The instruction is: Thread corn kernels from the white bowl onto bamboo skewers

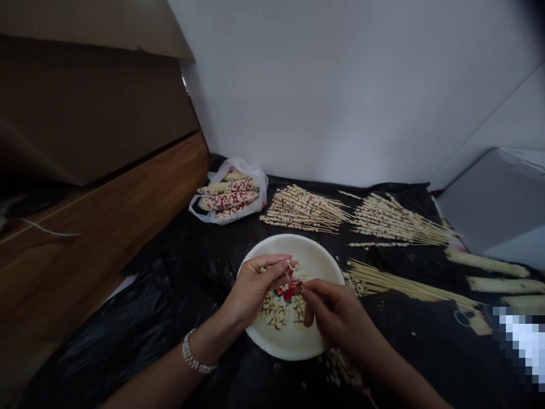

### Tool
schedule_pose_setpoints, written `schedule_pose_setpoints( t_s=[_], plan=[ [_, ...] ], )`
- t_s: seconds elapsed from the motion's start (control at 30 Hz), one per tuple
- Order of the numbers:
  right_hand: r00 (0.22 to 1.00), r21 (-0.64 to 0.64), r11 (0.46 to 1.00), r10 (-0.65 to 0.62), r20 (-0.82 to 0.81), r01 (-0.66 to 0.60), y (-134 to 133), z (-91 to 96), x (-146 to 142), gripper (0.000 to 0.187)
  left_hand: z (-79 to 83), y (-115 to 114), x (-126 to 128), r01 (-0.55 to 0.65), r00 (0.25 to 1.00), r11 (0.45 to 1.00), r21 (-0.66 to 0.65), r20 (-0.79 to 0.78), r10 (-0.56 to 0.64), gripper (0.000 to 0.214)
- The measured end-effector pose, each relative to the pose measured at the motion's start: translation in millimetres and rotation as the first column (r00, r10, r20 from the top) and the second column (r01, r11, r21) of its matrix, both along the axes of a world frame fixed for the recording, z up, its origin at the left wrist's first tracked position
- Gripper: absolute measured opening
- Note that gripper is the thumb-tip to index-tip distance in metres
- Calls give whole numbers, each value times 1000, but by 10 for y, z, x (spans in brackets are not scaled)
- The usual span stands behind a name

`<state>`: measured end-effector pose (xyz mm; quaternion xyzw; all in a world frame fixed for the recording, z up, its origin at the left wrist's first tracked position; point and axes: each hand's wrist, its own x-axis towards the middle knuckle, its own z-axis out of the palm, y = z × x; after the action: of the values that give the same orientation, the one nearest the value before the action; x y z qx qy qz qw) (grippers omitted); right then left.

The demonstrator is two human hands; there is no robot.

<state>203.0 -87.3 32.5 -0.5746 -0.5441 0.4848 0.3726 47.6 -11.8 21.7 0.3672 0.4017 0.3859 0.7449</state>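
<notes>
My left hand [256, 284] is over the left side of a white bowl [272, 245]. Its thumb and fingers are closed in a pinch, with a small pale corn kernel [289, 263] at the tips. From the right, my right hand [327, 307] reaches over the rim with thumb and forefinger pinched together close to the left fingertips. What it holds is too small to make out. Loose cream and dark-red corn kernels [276, 314] lie in the bowl, around a red and green patch [290, 292] at its middle, partly hidden by my hands.
Behind the bowl stand a plastic bag of speckled corn cobs [230, 200] and two piles of kernel-threaded skewers, one left [298, 205] and one right [383, 218]. Bare skewers [409, 284] and stripped cobs [489, 264] lie right, on black plastic sheeting [170, 301]. A wooden panel [128, 199] borders the left.
</notes>
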Motion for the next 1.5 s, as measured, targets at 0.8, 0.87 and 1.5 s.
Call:
schedule_pose_setpoints(
  t_s=[0.8, 0.87, 1.5],
  plan=[
    [966, -154, 988, -42, -257, 2, -2, -6, -71, 34, 53, -41, 71, -61, 930, 924, 378, -314, 190, 11],
    [974, -145, 989, -47, -223, 14, 10, -9, -59, 35, 52, -37, 75, -67, 944, 935, 349, -281, 173, 16],
    [944, 133, 986, 50, 327, -98, 3, -8, 250, 24, 47, 54, -36, 8, 992, 995, -97, 126, 4, 19]
  ],
)
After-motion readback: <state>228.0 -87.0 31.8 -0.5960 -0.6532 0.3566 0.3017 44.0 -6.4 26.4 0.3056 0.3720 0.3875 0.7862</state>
